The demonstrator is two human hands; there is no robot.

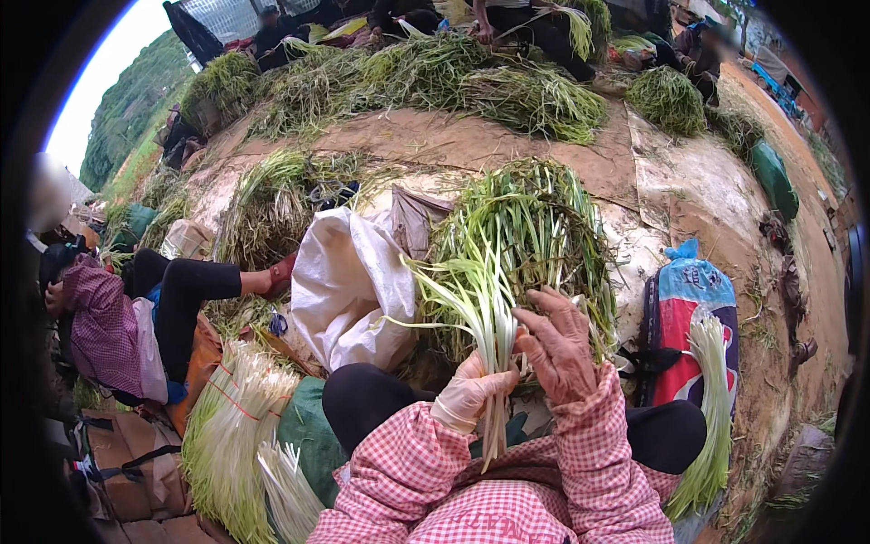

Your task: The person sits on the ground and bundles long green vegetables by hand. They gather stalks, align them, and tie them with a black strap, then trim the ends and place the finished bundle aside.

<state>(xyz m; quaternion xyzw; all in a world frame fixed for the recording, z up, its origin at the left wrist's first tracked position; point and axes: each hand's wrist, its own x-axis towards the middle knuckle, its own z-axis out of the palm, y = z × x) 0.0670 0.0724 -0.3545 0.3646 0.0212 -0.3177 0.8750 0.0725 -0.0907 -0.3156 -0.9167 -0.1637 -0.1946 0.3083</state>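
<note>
My left hand (473, 392), in a pale glove, is closed around a slim bunch of white-stemmed green stalks (495, 317) that look like chives. The leaf tips fan out to the upper left and the white ends hang below my fist. My right hand (564, 349) is bare, its fingers spread just right of the bunch; its thumb side is close to the stems, and I cannot tell if it touches them. Just beyond my hands lies a large heap of loose green stalks (544, 213), some leaves drooping and brown.
An open white sack (340, 281) stands left of the heap. Trimmed stalks tied with red bands (231, 408) lie at my left, another pale bundle (711, 399) on a red and blue sack (675, 363) at my right. A person (113, 317) sits at left; others work behind far heaps (426, 72).
</note>
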